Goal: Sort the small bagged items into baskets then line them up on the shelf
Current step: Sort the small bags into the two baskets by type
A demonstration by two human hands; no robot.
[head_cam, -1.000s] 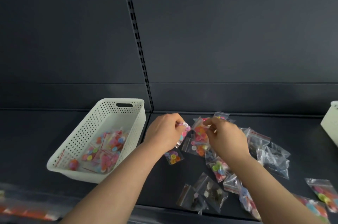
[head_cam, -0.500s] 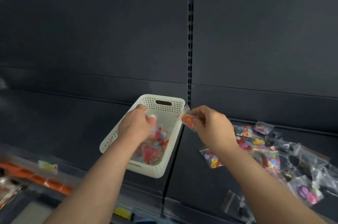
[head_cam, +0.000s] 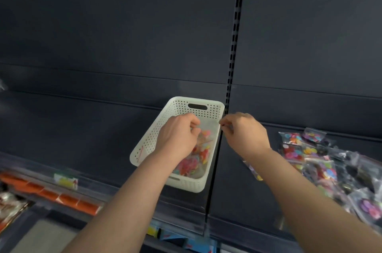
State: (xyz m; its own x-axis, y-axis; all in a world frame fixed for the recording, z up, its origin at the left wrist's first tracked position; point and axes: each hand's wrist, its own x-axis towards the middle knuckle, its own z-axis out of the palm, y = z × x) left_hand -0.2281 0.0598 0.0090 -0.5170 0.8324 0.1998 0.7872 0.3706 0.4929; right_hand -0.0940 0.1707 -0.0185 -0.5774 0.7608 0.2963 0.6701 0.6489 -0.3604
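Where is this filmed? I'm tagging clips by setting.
Probably a shop aisle: dark metal shelving with a slotted upright, orange price strips on the shelf edge below, and small bags of coloured buttons being sorted into a white basket.

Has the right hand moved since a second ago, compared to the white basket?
Yes. The right hand went from the pile of bags leftward to the right rim of the white basket, fingers pinched.

orange strip (head_cam: 49,192) beside a yellow label (head_cam: 66,180) below.
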